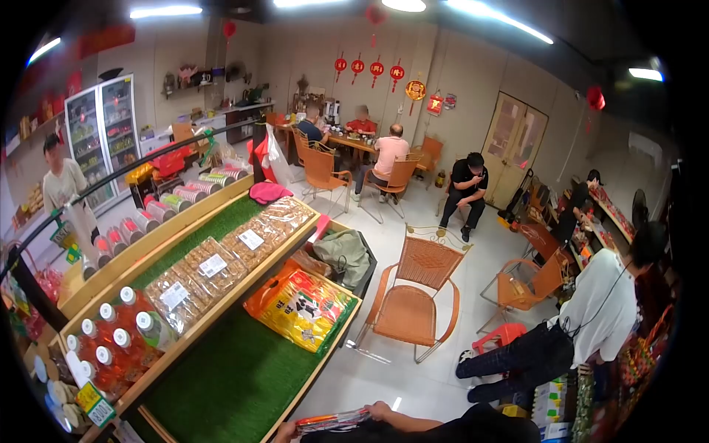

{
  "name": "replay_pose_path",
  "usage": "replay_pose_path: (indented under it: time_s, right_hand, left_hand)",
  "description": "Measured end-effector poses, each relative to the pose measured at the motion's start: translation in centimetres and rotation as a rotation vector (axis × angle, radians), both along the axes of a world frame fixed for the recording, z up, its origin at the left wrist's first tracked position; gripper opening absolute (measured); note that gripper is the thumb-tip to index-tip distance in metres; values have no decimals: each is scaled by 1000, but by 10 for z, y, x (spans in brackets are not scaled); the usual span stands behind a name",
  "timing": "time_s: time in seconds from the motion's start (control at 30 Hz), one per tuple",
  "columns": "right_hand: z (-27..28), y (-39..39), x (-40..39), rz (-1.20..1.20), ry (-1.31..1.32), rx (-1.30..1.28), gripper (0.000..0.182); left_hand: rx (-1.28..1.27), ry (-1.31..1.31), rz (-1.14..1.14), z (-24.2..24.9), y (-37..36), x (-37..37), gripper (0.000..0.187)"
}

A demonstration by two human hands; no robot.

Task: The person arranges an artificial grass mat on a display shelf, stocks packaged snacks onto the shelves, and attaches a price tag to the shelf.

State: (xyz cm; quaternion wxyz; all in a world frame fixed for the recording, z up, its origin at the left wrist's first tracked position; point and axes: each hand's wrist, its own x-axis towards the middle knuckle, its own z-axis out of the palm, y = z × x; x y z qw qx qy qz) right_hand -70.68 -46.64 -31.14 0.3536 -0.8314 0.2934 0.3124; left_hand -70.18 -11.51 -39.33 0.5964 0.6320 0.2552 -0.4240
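At the bottom edge, my right hand (380,411) is closed on the right end of a flat, shiny plastic-wrapped packet (332,421) with red, orange and silver colours. My left hand (285,433) grips the packet's left end, mostly cut off by the frame. The kind of goods inside cannot be made out. Just beyond the hands lies a shelf bin lined with green artificial turf (229,376). A yellow and orange printed bag (301,304) rests at its far end.
On the upper shelf stand bottles of orange-red drink (122,347) and clear packs of brown snacks (214,266). A wicker armchair (417,288) is ahead. A person in a white shirt (602,303) bends at the right, near a red stool (498,336). Several people sit farther back.
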Motion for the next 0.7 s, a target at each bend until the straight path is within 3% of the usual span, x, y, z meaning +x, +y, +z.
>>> replay_pose_path:
  time_s: [0.03, 0.1, 0.17, 0.23, 0.3, 0.33, 0.4, 0.43, 0.47, 0.53, 0.57, 0.7]
  right_hand:
    - [-3, 1, 5, -5, -10, 19, 51]
    - [-12, -2, 2, 22, 11, 85, 48]
    - [-4, -1, -4, -11, -60, 98, 44]
    - [-13, 2, -13, -174, -204, 124, 40]
    - [-13, 6, -27, -366, -340, 133, 32]
    - [13, 8, -37, -425, -386, 172, 34]
    - [-32, 8, -48, -538, -606, -156, 39]
    - [-61, 5, -53, -537, -630, -194, 36]
    - [-58, 5, -65, -647, -596, -31, 35]
    - [-23, 14, -92, -794, -555, 174, 35]
    - [-23, 16, -102, -830, -625, 169, 38]
    - [68, 24, -118, -879, -636, 333, 42]
  left_hand:
    - [77, 6, -34, 31, -5, 2, 36]
    - [63, -32, -33, 10, 0, 3, 33]
    - [139, -83, -3, 49, -6, 0, 30]
    - [-14, -134, 109, 78, -10, -1, 29]
    - [121, -209, 78, 131, -25, -12, 30]
    - [102, -211, 85, 157, -36, -19, 29]
    - [159, -265, -33, 173, -47, -21, 32]
    - [209, -533, 15, 127, -44, -19, 34]
    - [294, -368, -47, 183, -57, -26, 39]
    - [198, -340, -92, 165, -41, -28, 38]
    - [218, -350, -29, 167, -44, -31, 32]
    - [210, -389, -33, 185, -43, -29, 32]
